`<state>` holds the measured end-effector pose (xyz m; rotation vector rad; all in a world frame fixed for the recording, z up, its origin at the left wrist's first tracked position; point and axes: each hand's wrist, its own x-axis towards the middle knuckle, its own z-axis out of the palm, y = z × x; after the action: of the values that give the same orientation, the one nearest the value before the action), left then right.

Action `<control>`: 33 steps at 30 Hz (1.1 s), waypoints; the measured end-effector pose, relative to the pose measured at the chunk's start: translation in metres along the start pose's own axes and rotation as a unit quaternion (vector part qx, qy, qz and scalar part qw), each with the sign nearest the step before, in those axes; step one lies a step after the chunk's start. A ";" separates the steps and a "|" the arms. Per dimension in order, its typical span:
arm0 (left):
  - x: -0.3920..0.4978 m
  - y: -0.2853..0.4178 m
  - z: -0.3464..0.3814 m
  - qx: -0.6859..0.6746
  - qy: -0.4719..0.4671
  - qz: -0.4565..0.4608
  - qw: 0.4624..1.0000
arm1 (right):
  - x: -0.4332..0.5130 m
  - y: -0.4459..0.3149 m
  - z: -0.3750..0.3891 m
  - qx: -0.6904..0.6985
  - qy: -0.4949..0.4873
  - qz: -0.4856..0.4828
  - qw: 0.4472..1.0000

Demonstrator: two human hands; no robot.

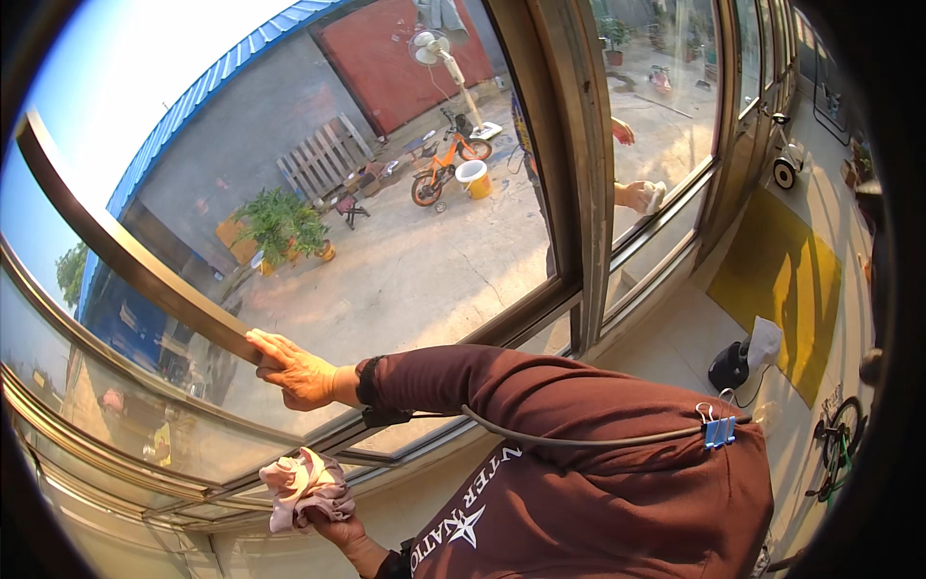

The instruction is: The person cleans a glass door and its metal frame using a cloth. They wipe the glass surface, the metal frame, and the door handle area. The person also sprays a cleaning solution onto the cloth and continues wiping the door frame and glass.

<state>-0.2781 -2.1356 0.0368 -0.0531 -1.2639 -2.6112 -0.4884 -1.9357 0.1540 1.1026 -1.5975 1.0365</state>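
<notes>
My right hand (307, 376) reaches out with its fingers laid across the metal stile (188, 307) of a window sash. Whether it grips the stile is unclear. Lower down, my left hand (340, 527) holds a bunched pale pink cloth (307, 488), close to the lower window rails. A large pane and frame (579, 217) stand beyond my right arm. On the far side of the glass, another person's hand (636, 195) has a whitish cloth in it near the bottom of the neighbouring pane. That person's other hand (622, 132) shows above it.
Window tracks (108, 445) run along the lower left. Behind me on the tiled floor are a yellow mat (778, 282), a black object with a white cover (731, 362) and a bicycle (839, 441). Outside stand an orange child's bike (441, 166), a bucket (474, 181) and potted plants (278, 224).
</notes>
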 end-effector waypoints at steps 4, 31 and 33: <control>-0.019 -0.007 -0.019 -0.029 -0.040 -0.008 0.999 | 0.012 -0.008 0.021 0.038 -0.084 0.015 0.996; -0.049 -0.035 -0.035 -0.273 -0.071 -0.112 0.953 | 0.073 -0.018 0.177 0.170 -0.196 0.001 0.966; -0.051 -0.031 -0.026 -0.243 -0.037 -0.112 0.963 | 0.079 -0.021 0.195 0.171 -0.213 0.017 0.962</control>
<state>-0.2342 -2.1273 -0.0109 -0.0986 -0.6483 -3.0834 -0.5248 -2.1419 0.1870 1.6241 -1.8144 1.1851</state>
